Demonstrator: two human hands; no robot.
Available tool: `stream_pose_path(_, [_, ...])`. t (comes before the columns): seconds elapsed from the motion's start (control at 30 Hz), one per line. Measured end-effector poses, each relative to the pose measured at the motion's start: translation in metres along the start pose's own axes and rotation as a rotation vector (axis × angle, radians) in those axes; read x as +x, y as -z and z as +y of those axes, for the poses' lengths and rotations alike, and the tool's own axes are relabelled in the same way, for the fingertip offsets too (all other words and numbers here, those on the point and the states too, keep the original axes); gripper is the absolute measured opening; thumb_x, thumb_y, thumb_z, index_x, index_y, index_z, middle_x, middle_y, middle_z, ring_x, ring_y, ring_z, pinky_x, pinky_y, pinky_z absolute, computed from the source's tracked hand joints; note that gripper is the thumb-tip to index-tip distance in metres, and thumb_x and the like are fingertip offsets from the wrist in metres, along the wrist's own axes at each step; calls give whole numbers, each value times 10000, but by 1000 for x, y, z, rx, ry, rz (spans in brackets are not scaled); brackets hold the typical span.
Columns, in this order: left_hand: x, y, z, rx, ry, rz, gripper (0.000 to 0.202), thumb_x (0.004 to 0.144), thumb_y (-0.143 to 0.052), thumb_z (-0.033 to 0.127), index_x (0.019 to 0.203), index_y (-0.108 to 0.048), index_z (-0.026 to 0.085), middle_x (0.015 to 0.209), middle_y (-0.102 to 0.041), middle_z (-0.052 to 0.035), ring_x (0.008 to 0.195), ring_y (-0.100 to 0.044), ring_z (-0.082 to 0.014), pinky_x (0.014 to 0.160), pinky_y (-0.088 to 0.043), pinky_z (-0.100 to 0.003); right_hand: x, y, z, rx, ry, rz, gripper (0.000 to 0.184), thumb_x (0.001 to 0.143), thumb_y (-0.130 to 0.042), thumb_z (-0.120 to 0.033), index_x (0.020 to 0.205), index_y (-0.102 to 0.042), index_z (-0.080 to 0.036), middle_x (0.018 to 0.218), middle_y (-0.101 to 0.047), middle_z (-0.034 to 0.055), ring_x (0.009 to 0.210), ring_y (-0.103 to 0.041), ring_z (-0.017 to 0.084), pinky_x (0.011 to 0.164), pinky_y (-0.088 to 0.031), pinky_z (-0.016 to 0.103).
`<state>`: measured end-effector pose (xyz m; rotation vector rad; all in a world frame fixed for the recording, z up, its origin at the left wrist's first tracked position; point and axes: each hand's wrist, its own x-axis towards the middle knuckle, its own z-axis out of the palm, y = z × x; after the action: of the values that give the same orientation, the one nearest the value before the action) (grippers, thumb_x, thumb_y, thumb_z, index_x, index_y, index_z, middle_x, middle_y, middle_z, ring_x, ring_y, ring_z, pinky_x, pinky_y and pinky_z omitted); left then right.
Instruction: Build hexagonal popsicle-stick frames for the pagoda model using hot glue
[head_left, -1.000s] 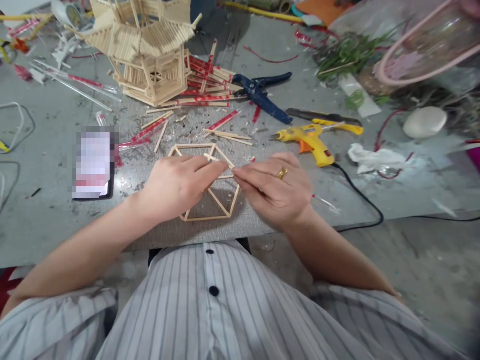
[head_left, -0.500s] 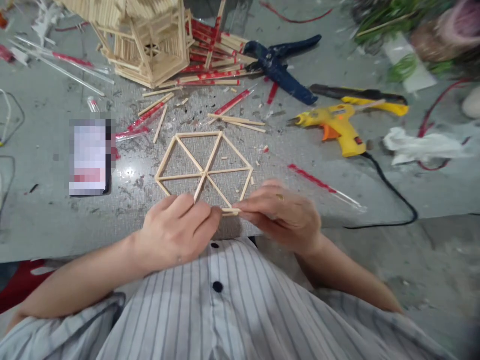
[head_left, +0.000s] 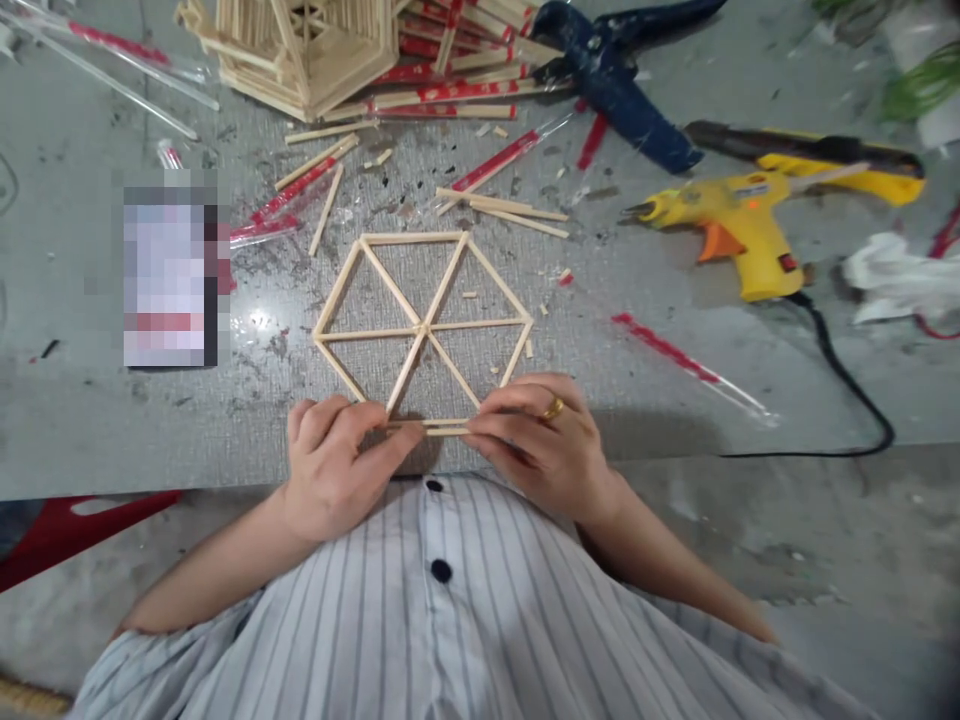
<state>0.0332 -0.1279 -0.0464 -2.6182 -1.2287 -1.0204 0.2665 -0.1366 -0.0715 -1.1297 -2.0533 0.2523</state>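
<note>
Hexagon of pale sticks [head_left: 425,328], six-spoked

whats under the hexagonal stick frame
Through the gaps in the hexagonal stick frame, the grey tabletop shows, with small stick scraps on it. Whatever lies directly beneath its sticks, or under the left hand and right hand, is covered.

The hexagon [head_left: 425,328] at the centre is pale straw. The counter [head_left: 187,430] is grey with dark flecks. At upper right, the glue gun [head_left: 757,225] is yellow, its trigger [head_left: 720,243] orange, its cord [head_left: 829,347] black; the knife [head_left: 892,170] is black and yellow. The pliers [head_left: 611,85] at the top are dark blue, the wrapped sticks [head_left: 442,95] beside them tan and red. At the bottom, the shirt [head_left: 495,610] is pale grey with darker stripes and black buttons [head_left: 441,571]; the ring [head_left: 554,407] is gold.
</note>
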Motion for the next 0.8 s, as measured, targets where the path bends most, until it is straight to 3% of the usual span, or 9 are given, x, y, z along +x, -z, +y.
stream_pose_path(0.17, [-8,12,-12,-79,141,-51,168,809,-699,140,938,-644,233,838,-649,-28,804,-586,-183,721,-448,-368,-1,-1,1,-29,-12,-14,95,840,-710,-176,794,-651,-235,803,-668,6,833,-592,182,790,-446,358])
stream_pose_path(0.4, [-9,17,-13,-58,202,-60,148,815,-622,98,879,-620,231,766,-664,-24,744,-612,-183,651,-474,-364,3,-5,1,-46,7,-43,97,853,-697,-189,781,-649,-233,809,-682,11,823,-592,185,779,-449,360])
stream_pose_path(0.67, [-8,12,-13,-35,71,-50,139,797,-701,110,878,-647,209,742,-655,-13,730,-566,-169,661,-452,-332,1,-7,3,-56,6,-60,86,875,-673,-211,793,-657,-231,826,-684,13,843,-588,188,793,-447,366])
stream_pose_path(0.8, [-7,11,-6,46,-61,-79,114,808,-743,176,900,-680,201,574,-547,39,602,-451,-148,556,-368,-302,2,-9,1,-66,-4,-59,111,892,-653,-219,781,-650,-230,811,-675,9,849,-583,187,794,-444,361])
